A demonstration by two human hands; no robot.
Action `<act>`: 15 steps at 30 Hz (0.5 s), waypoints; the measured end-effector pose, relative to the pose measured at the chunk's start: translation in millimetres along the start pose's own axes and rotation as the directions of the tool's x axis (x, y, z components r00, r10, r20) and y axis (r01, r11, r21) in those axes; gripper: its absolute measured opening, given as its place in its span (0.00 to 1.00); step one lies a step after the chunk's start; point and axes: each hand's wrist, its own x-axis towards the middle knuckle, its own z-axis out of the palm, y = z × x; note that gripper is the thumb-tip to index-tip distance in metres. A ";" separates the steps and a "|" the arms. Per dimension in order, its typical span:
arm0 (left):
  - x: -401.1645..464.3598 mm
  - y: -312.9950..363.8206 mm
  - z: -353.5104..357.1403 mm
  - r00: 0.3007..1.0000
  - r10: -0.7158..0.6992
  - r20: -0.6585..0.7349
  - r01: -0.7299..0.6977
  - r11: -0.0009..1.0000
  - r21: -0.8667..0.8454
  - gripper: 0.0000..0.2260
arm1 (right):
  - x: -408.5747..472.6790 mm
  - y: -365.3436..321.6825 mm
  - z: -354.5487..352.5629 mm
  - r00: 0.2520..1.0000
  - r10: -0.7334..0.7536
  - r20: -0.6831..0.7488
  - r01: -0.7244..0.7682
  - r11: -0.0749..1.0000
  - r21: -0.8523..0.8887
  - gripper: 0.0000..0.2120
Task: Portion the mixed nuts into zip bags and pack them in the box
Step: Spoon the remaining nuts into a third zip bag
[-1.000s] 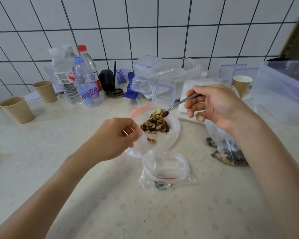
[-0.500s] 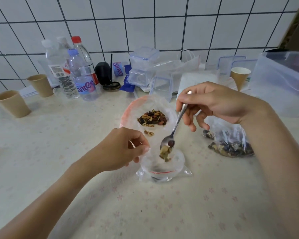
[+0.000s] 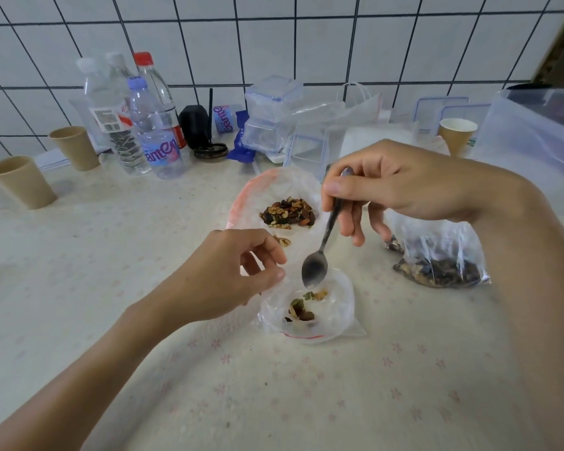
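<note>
A small clear zip bag (image 3: 336,307) with a red seal line lies open on the table, a few nuts (image 3: 302,309) inside it. My left hand (image 3: 228,278) pinches its left rim. My right hand (image 3: 401,187) grips a metal spoon (image 3: 316,268), whose empty bowl points down just above the bag's mouth. Behind it a larger open bag (image 3: 251,196) with a pink rim holds a heap of mixed nuts (image 3: 288,213). A filled bag of nuts (image 3: 437,258) lies to the right, under my right wrist.
Water bottles (image 3: 153,138) and paper cups (image 3: 20,182) stand at the back left. Clear lidded boxes (image 3: 271,115) and loose plastic bags sit along the tiled wall. Another paper cup (image 3: 456,135) and a big translucent container (image 3: 534,131) are at the back right.
The spoon went from the nut heap down to the small bag and tipped its load in; it is now empty, and nuts lie in the bag. My left hand kept its hold.
</note>
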 end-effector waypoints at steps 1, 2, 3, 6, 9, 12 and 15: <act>-2.0 -0.6 -0.9 1.000 0.012 -0.014 -0.012 1.000 -0.009 0.03 | 0.0 1.3 -1.9 0.999 -0.018 -0.028 0.019 0.999 0.034 0.14; -3.3 -1.3 -1.2 1.000 0.020 -0.022 -0.020 1.000 -0.013 0.03 | 0.6 3.4 -3.8 0.998 -0.034 -0.057 0.037 0.997 0.070 0.14; -4.3 -2.0 -1.0 0.999 0.022 -0.025 -0.022 1.000 -0.010 0.03 | 1.8 6.3 -5.1 0.995 -0.044 -0.089 0.053 0.993 0.109 0.14; -2.9 -2.9 -1.0 0.999 0.007 -0.036 -0.007 1.000 0.003 0.01 | 9.9 17.7 -5.0 0.976 -0.012 -0.216 0.065 0.969 0.239 0.14; 6.6 -2.3 -7.3 0.997 -0.043 -0.072 0.040 0.999 -0.035 0.03 | 21.4 31.4 1.5 0.926 0.094 -0.365 0.034 0.944 0.329 0.14; 24.4 -7.8 -18.0 0.978 -0.106 -0.181 0.108 0.994 0.005 0.05 | 32.4 42.1 10.6 0.863 0.179 -0.473 -0.006 0.939 0.345 0.14; 44.6 -19.6 -23.7 0.904 -0.118 -0.411 0.235 0.940 0.247 0.15 | 40.9 47.9 19.2 0.844 0.219 -0.489 -0.087 0.956 0.278 0.14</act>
